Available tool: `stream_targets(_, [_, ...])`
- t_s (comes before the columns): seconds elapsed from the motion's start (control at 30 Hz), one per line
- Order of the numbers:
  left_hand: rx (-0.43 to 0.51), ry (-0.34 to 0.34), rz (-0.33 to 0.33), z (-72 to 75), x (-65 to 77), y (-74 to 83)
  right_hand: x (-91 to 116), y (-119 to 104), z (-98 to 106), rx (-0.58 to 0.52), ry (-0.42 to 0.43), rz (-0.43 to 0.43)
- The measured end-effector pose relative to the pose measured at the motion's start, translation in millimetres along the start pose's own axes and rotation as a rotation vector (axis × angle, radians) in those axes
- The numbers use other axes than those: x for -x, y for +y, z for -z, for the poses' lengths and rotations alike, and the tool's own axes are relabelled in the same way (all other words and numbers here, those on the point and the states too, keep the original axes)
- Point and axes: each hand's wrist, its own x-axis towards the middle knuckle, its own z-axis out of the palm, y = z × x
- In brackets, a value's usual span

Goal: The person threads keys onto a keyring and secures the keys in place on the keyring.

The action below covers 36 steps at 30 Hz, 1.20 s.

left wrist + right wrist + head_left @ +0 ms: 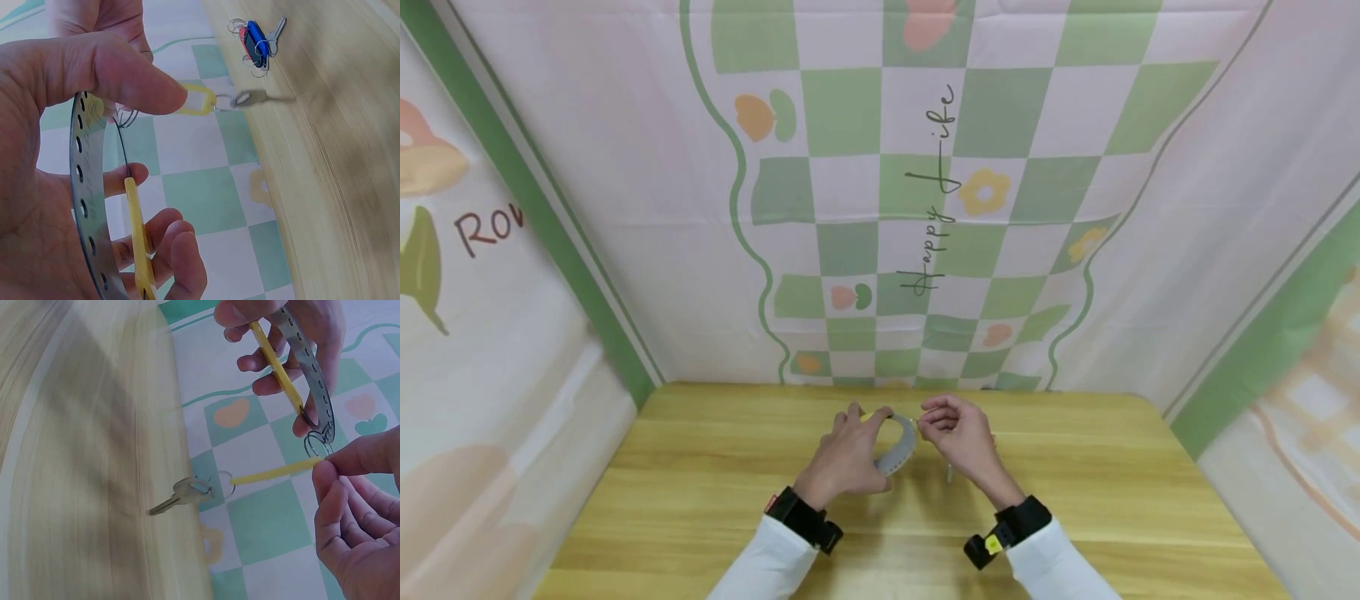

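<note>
In the head view, my left hand [848, 454] holds a curved grey band [901, 450] with a row of holes along its edge. A thin yellow bar [139, 237] runs along the band's open side, by the curled fingers. Close to the band's end, my right hand [958, 437] pinches one end of a yellow key tag [275, 472] between thumb and finger. A metal key [181, 495] hangs from a ring at the tag's other end. Small wire rings [317, 444] sit between the band's tip and the pinching fingertips.
On the wooden table [715, 492] lies a bunch of keys [257, 45] with blue, red and dark tags. A printed, checkered curtain [917, 192] hangs behind the table's far edge. Both wrists wear black camera straps [1026, 521].
</note>
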Motion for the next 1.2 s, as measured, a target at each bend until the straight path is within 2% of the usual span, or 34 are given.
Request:
stream_targets(0.23, [0.017, 0.007, 0.003, 0.5, 0.4, 1.4, 4.3, -6.1, 0.8, -0.016, -0.012, -0.015])
stream_targets(0.37, [0.024, 0.001, 0.005, 2.1, 1.6, 3.2, 6.2, -9.5, -0.5, 0.055, -0.01, 0.024])
stream_targets(0.73, [0.018, -0.004, -0.018, 8.0, 3.1, 5.9, 2.2, -3.6, -1.2, 0.281, 0.033, 0.333])
stream_targets(0.93, [0.017, -0.006, -0.032, 9.0, 3.4, 6.0, 2.5, -7.4, -0.5, 0.425, 0.048, 0.434])
stream_targets(1.07, [0.021, -0.003, -0.041, 8.4, 4.1, 5.7, 4.1, -9.4, 0.0, 0.521, 0.036, 0.527])
stream_targets(1.2, [0.02, -0.006, -0.049, 7.5, 5.7, 5.7, 4.1, -6.4, 0.9, 0.569, 0.007, 0.662])
